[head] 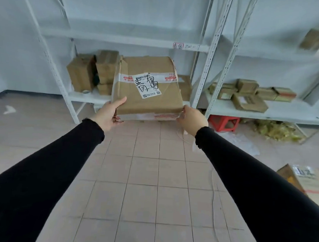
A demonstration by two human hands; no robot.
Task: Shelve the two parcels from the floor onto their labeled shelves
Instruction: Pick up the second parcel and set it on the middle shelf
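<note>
A brown cardboard parcel (147,87) with a white label and black handwriting is held out in front of me, above the tiled floor. My left hand (109,112) grips its near left corner and my right hand (191,120) grips its near right corner. The parcel's far end reaches over the lower shelf (86,97) of the white rack. The shelf above (122,38) carries a handwritten tag (178,46) on its front edge. A second parcel (307,182) with a white label lies on the floor at the right edge.
Several brown boxes (91,74) stand on the lower left shelf. More small boxes (248,94) lie on the right rack's shelf (284,112), one box (318,41) higher up. A red stool (224,123) and dried leaves (276,129) sit under the right rack. White uprights (207,68) divide the racks.
</note>
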